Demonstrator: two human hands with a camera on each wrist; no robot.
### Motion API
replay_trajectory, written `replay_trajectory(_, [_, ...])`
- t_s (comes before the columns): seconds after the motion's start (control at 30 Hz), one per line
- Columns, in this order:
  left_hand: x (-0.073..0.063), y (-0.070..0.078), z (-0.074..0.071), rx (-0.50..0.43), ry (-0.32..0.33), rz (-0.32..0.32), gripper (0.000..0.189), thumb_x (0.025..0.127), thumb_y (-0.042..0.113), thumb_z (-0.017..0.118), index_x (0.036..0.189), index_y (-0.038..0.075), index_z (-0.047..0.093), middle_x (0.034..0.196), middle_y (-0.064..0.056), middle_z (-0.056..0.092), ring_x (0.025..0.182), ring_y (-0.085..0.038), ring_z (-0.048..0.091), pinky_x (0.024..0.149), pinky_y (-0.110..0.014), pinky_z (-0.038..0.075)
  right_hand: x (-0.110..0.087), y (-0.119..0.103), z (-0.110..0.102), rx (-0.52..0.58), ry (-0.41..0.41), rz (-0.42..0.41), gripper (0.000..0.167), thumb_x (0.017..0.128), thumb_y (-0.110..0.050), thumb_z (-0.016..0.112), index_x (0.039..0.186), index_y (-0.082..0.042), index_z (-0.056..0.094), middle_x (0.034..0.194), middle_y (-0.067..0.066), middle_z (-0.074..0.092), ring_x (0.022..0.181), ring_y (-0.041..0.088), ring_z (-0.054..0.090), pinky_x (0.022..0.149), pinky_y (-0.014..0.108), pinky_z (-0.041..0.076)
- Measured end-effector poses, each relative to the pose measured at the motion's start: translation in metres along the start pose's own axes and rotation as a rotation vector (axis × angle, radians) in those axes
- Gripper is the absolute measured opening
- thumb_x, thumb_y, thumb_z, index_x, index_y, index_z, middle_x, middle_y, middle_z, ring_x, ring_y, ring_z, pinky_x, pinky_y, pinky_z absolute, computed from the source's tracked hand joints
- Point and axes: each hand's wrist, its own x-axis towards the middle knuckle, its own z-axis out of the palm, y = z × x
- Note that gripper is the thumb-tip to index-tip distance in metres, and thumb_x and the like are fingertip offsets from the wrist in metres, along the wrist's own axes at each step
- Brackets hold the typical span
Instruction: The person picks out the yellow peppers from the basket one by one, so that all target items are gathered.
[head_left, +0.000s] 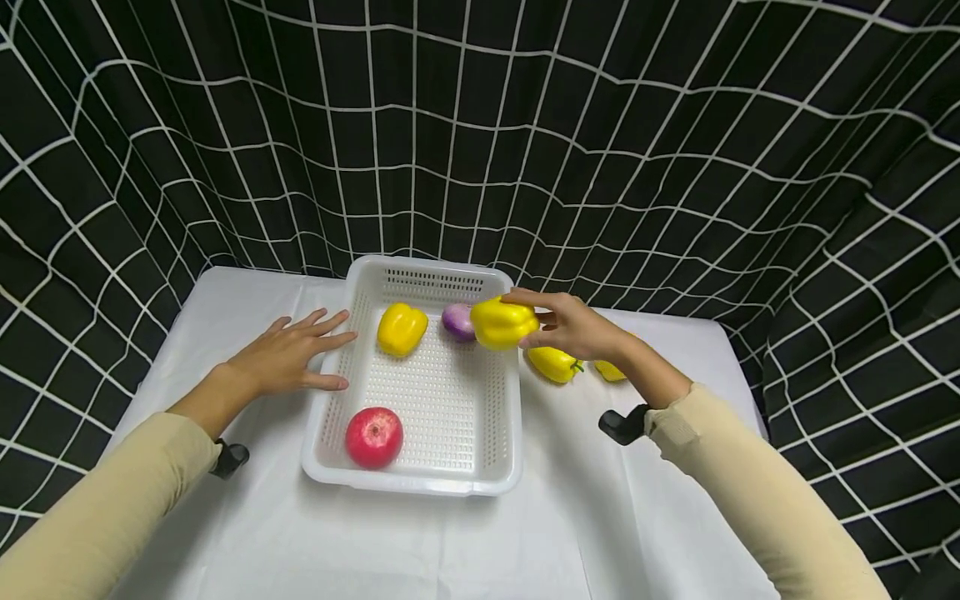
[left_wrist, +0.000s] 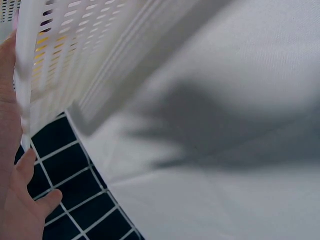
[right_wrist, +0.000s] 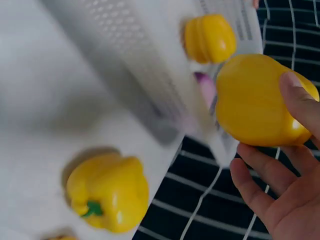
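Observation:
My right hand (head_left: 573, 327) grips a yellow bell pepper (head_left: 501, 323) between thumb and fingers, held over the right rim of the white basket (head_left: 480, 486). In the right wrist view that same pepper (right_wrist: 260, 100) hangs beside the basket wall. My left hand (head_left: 292, 354) spreads its straight fingers at the basket's left rim. Inside the basket lie another yellow bell pepper (head_left: 402, 329), a purple eggplant-like vegetable (head_left: 457, 322) partly hidden behind the held pepper, and a red pomegranate-like fruit (head_left: 374, 437) near the front left corner.
On the white-covered table (head_left: 360, 550), right of the basket, lies a yellow bell pepper (head_left: 553, 364) with a green stem. Farther right, a yellow item (head_left: 609, 372) is partly covered by my right arm. A black curtain with white grid lines (head_left: 465, 150) surrounds the table's back and sides.

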Motion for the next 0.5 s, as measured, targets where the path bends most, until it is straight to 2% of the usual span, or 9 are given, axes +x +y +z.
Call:
replay_trajectory(0.23, [0.001,-0.001,0.000,0.016,0.001,0.006,0.083,0.084,0.062,0.068,0.150,0.018,0.046,0.163,-0.011,0.025,0.149,-0.042,0.019,0.111,-0.072,0.018,-0.034,0.018,-0.018,-0.003,0.038,0.064,0.066,0.089,0.000,0.072,0.147,0.002,0.043,0.157,0.022,0.034,0.134,0.040,0.047,0.105,0.050,0.044])
replay_trajectory(0.4, [0.001,-0.002,0.000,0.021,0.002,0.005,0.083,0.084,0.063,0.068,0.151,0.019,0.045,0.163,-0.010,0.025,0.149,-0.041,0.019,0.112,-0.072,0.018,-0.060,0.033,-0.024,-0.003,0.073,0.071,0.068,0.087,0.005,0.072,0.147,0.006,0.041,0.157,0.026,0.031,0.135,0.044,0.045,0.102,0.046,0.047])
replay_trajectory(0.5, [0.001,-0.001,0.001,0.026,-0.001,0.002,0.083,0.084,0.064,0.067,0.151,0.019,0.045,0.163,-0.010,0.025,0.149,-0.041,0.019,0.112,-0.071,0.018,-0.075,0.043,-0.026,-0.009,0.097,0.084,0.069,0.087,0.004,0.073,0.148,0.004,0.041,0.155,0.025,0.034,0.130,0.041,0.049,0.101,0.039,0.049])
